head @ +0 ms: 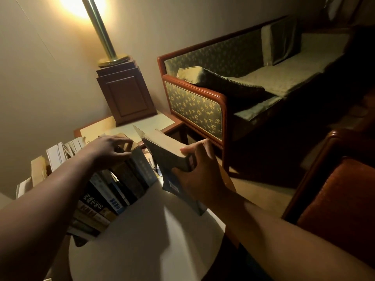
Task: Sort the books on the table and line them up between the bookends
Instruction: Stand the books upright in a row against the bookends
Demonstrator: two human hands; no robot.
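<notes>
A row of several upright books [113,187] stands along the left side of a round white table [146,240], spines toward me. My left hand [109,149] rests on top of the row's far end, fingers curled over the outermost book. My right hand [194,175] grips a dark book with tan page edges [166,151] by its spine, holding it tilted just to the right of the row, with a small gap between them. No bookend shows clearly; the arms and books hide the row's ends.
A wooden lamp base [125,92] with a brass pole [101,33] stands on a side table [142,124] behind the books. A green patterned sofa [233,82] is at the right back, a brown leather chair [334,191] at the right.
</notes>
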